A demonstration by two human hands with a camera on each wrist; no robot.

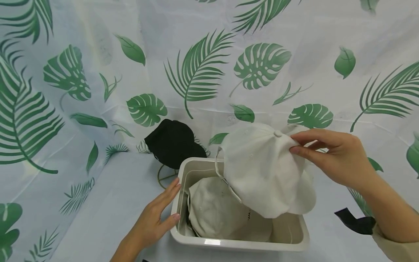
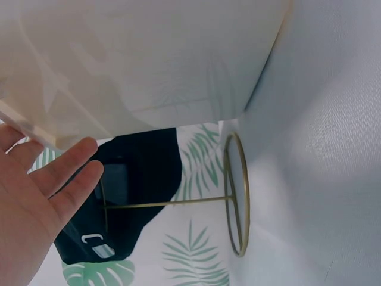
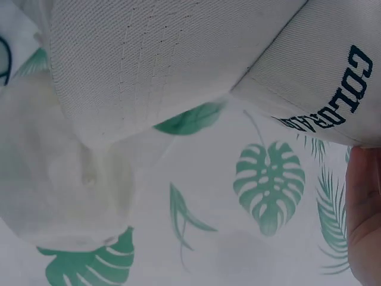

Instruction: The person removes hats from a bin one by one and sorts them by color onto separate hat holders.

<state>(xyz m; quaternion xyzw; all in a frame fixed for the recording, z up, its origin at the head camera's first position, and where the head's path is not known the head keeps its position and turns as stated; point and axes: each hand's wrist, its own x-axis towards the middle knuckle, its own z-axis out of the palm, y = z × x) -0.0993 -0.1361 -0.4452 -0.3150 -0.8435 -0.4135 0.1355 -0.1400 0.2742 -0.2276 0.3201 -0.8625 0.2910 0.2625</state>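
My right hand pinches the crown of a white baseball cap near its top button and holds it above a beige plastic bin. In the right wrist view dark lettering shows on the cap's front, and its brim points left. Another off-white cap lies inside the bin; whether more lie under it is hidden. My left hand is at the bin's left end, its extended fingers touching the rim.
Behind the bin's left corner a black cap sits on a gold wire stand. Another pale cap stands beyond the held one. A leaf-print sheet hangs at the back. A black strap is near my right wrist.
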